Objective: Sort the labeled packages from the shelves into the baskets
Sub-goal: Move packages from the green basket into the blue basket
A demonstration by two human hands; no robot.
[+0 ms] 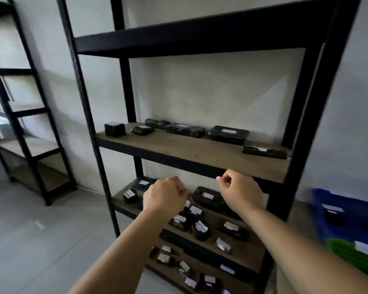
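A person stands facing a tall black metal shelf unit (202,153) with wooden boards, seen from a head camera looking forward and down. Both bare arms reach out in front of the shelves. The left hand (165,195) is loosely fisted, fingers curled inward, and seems to hold nothing, though its fingertips are turned away from the camera. The right hand (241,190) is also curled, thumb near forefinger, apparently empty, hovering just below the front edge of the middle shelf.

The labeled packages (228,134), dark wrapped parcels with white stickers, lie in a row along the back of the middle shelf. More small packages (200,227) crowd the lower shelves below the hands. A blue basket (346,217) sits at the far right, with a green basket (353,251) just in front of it.

The frame is blurred, which suggests movement. The likely risks: labels are small and hard to read, so a package may go into the wrong basket; the lower packages lie close together, so grabbing one may knock a neighbour off the shelf; reaching deep to the back row may bump the shelf edge.
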